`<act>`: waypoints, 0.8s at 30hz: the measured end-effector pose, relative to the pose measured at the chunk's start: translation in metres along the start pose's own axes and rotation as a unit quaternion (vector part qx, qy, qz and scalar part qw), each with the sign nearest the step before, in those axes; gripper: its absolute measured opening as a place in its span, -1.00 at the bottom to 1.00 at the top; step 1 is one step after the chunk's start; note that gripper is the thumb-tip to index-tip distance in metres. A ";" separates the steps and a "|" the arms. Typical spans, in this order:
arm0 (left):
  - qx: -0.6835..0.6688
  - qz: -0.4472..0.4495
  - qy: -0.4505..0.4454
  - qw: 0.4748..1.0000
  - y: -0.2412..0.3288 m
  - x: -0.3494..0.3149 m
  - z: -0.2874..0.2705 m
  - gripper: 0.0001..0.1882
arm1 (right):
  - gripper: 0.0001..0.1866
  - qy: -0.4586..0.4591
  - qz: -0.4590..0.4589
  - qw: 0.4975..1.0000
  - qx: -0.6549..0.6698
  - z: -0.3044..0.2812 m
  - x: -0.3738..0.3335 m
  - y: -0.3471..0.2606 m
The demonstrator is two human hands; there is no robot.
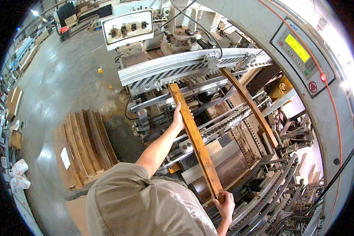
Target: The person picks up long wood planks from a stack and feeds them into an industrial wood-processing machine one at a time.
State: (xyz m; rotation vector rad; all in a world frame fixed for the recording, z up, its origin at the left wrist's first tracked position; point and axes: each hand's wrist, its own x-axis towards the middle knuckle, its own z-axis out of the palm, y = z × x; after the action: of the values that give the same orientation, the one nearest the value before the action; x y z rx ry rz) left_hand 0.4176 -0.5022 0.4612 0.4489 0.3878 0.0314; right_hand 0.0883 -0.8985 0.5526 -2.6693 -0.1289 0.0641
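A long brown wooden board [199,143] slants across the machine bed in front of me, its far end by the ruled metal fence [165,67]. My left hand [178,117] grips its left edge toward the far end, fingers passing underneath. At the near end, my right hand [225,205] is closed round the board's corner, the fingers curled. A second wooden strip [249,98] lies over the machine further right, apart from both hands.
A stack of brown boards [86,143] with a white paper on top stands at left. The control panel [303,55] with a lit yellow screen and a red button is on the arched frame at right. A switch box [128,29] stands at the back.
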 end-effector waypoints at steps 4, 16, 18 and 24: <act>-0.007 -0.006 0.006 1.000 0.001 0.000 -0.004 -0.26 | -0.32 0.000 0.019 1.000 0.011 0.001 -0.003 -0.004; -0.036 -0.022 -0.006 0.999 0.001 -0.002 -0.010 -0.33 | -0.28 0.033 0.010 0.998 0.056 0.006 -0.008 0.006; -0.025 -0.017 -0.004 1.000 0.001 -0.001 -0.010 -0.33 | -0.32 0.018 0.035 0.998 0.054 0.004 -0.008 0.004; -0.037 -0.016 -0.008 0.999 -0.001 0.003 -0.014 -0.29 | -0.35 0.023 0.033 0.998 0.053 0.006 -0.009 0.005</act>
State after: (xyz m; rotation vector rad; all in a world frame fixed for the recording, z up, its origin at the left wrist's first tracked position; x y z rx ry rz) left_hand 0.4156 -0.4969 0.4484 0.3702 0.3768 0.0119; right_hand 0.0798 -0.9010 0.5449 -2.5668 -0.0225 0.0305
